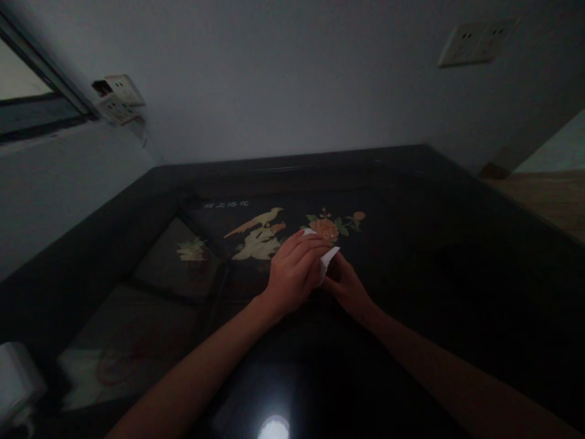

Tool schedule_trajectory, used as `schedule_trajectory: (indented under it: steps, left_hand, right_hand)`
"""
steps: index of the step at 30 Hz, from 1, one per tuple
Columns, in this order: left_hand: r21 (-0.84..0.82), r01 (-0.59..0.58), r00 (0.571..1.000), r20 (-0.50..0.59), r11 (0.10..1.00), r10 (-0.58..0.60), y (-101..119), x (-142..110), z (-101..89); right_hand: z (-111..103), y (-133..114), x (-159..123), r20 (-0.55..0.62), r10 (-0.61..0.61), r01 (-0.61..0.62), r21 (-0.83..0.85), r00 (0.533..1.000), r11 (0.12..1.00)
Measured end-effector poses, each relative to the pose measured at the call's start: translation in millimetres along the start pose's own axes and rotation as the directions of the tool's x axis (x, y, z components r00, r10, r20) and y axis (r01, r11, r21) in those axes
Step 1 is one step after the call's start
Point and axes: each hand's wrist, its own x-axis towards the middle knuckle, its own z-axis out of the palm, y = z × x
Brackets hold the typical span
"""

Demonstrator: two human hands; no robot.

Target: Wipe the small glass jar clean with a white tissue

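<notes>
A small white piece of what looks like tissue paper (327, 258) is held between my two hands above the dark, glossy tabletop (411, 256). My left hand (295, 265) curls over it from the left, fingers bent across its top. From the right, my right hand (347, 283) grips its edge, with the thumb low and the fingers partly hidden behind the paper. Both hands are close together near the middle of the table. Just beyond them, an orange flower picture (324, 229) decorates the surface. A pale bird picture (262, 222) lies left of it.
Wall sockets (119, 97) sit at the left, and another socket pair (478, 41) is at the upper right. A white object (18, 381) stands at the lower left edge. A wall borders the table's far side; wooden floor (548, 198) shows at right.
</notes>
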Motion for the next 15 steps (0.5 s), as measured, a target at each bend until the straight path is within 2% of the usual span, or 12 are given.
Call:
schedule_trajectory:
  steps: [3, 5, 6, 8, 9, 10, 12, 13, 15]
  left_hand:
    - [-0.148, 0.192, 0.978, -0.058, 0.97, -0.203, 2, 0, 1.5]
    - [-0.283, 0.385, 0.906, -0.067, 0.878, -0.419, 3, -1, 3.4]
    - [-0.353, 0.482, 0.845, -0.056, 0.802, -0.532, 3, -1, 4.8]
    - [-0.501, 0.614, 0.695, -0.023, 0.61, -0.719, 1, -1, 8.3]
    - [-0.584, 0.64, 0.617, 0.004, 0.499, -0.787, -2, -1, 10.3]
    - [-0.667, 0.641, 0.543, 0.043, 0.381, -0.839, -5, -1, 12.5]
    - [-0.797, 0.598, 0.415, 0.213, 0.089, -0.884, -11, 1, 16.4]
    - [-0.82, 0.57, 0.391, 0.314, -0.04, -0.865, -14, 2, 18.0]
    - [-0.831, 0.523, 0.386, 0.428, -0.188, -0.817, -19, 4, 20.1]
  right_hand:
    - [-1, -2, -1, 0.015, 0.042, -0.042, 0.003, 0.999, 0.999]
    - [-2, -3, -1, 0.021, 0.064, -0.064, 0.006, 0.998, 0.998]
    - [-2, -4, -2, 0.023, 0.071, -0.071, 0.005, 0.997, 0.997]
    - [-2, -5, -2, 0.024, 0.078, -0.078, -0.001, 0.997, 0.997]
    - [-3, -5, -2, 0.021, 0.078, -0.078, -0.003, 0.997, 0.997]
    - [-3, -4, -2, 0.019, 0.077, -0.077, 0.001, 0.997, 0.997]
    - [-3, -3, -2, 0.022, 0.076, -0.076, 0.023, 0.997, 0.997]
    - [-3, -2, -2, 0.026, 0.074, -0.075, 0.037, 0.997, 0.997]
    - [-2, 0, -1, 0.041, 0.067, -0.069, 0.052, 0.997, 0.996]
